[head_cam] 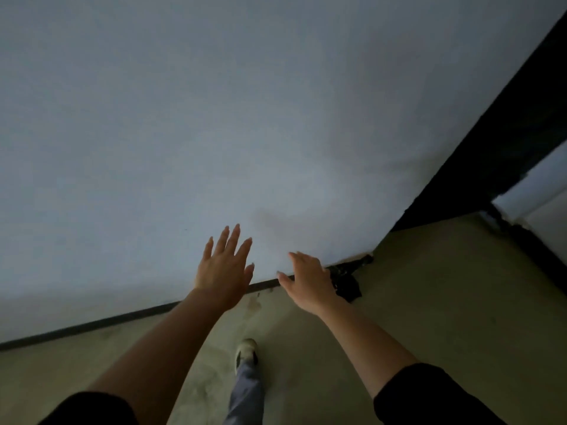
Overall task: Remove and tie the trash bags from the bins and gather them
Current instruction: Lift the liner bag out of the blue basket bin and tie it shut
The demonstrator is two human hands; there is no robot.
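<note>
Both arms outstretched; left hand (223, 273), right hand (308, 279) spread, empty, above black bag (348, 283).

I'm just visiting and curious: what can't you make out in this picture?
- Black object on the floor by the wall: head view, partly hidden behind the right hand, too dim to identify.
- Bins: none in frame.
- Doorway: cut off by the right edge.
</note>
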